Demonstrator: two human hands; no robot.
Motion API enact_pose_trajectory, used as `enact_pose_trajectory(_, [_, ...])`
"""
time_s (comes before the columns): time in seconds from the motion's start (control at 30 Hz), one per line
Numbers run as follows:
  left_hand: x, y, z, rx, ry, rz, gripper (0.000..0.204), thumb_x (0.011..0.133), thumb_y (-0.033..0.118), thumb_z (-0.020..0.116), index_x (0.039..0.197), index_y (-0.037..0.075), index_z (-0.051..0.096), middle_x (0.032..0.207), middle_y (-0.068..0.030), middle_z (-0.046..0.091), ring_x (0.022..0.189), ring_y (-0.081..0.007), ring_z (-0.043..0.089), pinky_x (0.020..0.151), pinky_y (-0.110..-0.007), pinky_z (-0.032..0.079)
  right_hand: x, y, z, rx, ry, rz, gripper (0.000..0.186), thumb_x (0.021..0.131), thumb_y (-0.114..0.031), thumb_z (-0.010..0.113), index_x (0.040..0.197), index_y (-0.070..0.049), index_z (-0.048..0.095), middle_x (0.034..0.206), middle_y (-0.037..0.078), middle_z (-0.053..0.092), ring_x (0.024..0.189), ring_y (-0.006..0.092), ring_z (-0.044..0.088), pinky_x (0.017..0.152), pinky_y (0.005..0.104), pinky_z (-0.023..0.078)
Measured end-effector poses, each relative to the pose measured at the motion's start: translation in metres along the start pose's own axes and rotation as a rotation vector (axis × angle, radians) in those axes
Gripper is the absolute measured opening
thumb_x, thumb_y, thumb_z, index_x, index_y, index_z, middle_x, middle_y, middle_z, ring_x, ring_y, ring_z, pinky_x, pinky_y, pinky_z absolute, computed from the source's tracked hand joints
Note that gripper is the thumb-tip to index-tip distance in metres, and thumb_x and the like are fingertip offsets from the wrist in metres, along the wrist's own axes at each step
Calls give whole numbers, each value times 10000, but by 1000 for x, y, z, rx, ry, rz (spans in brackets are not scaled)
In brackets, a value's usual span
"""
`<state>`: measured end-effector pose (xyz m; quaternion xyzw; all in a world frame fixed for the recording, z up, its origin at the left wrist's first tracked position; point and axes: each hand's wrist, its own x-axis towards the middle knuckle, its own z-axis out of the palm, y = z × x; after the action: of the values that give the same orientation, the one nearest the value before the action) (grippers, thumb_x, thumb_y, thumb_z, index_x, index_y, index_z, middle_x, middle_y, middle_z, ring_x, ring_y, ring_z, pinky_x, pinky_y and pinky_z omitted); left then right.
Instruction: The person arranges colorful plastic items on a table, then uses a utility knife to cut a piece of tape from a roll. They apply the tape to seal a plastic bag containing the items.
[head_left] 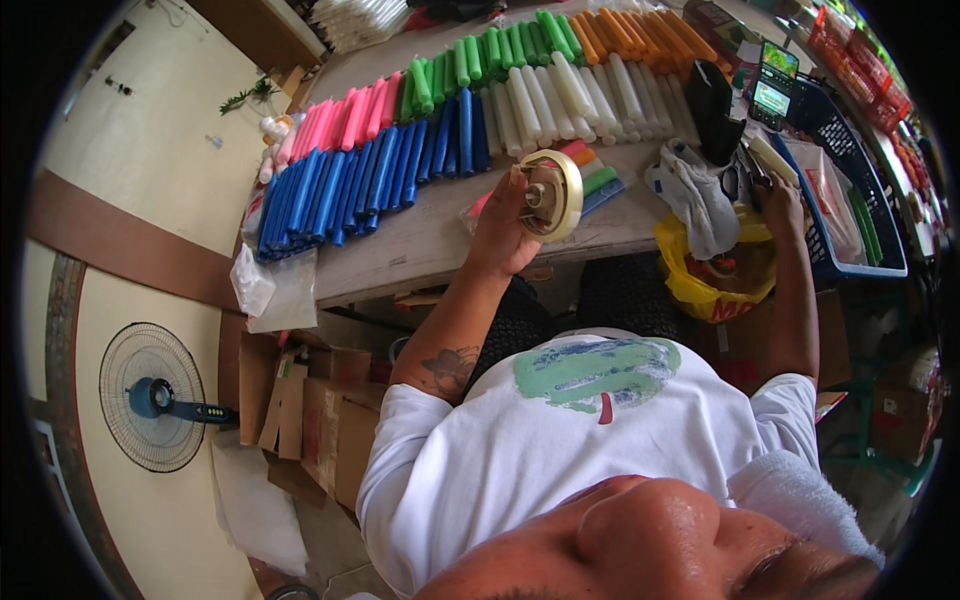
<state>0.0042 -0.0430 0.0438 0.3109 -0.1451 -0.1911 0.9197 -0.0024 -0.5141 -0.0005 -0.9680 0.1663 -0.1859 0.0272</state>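
Note:
My left hand (pixel 500 228) is closed around a roll of clear, yellowish tape (pixel 570 200), held up above the table's near edge. Just behind the roll lies a small group of candles in mixed colours (pixel 600 180), partly hidden by it. My right hand (pixel 782 208) reaches forward to the right, beside the blue plastic basket (pixel 885 268). A pale cylinder (pixel 772 160) and dark-handled scissors (pixel 732 183) are close to its fingers. Those fingers are mostly hidden, so their grip is unclear.
Rows of blue (pixel 330 195), pink (pixel 340 118), green (pixel 480 55), white (pixel 550 105) and orange candles (pixel 640 38) cover the table. A grey cloth (pixel 695 195) and yellow plastic bag (pixel 690 268) hang near its edge. A phone (pixel 772 85) stands behind. A fan (pixel 150 397) is left.

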Motion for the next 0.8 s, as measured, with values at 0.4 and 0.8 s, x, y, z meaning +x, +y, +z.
enact_pose_trajectory(0.4, [-4,-6,-10,-52,153,-56,388,966,453,517,1163,129,599,918,-37,663,745,-192,626,607,-294,507,2,25,11,14,26,111,479,871,-324,624,1319,-180,538,1222,177,607,1125,360,578,938,451,462])
enact_pose_trajectory(0.8, [-4,-8,-6,15,18,-116,555,899,509,583,1334,170,519,1040,-22,659,789,-171,655,606,-260,539,6,3,-18,158,-106,208,369,825,-330,694,1023,-19,682,979,215,661,949,347,635,824,427,489])
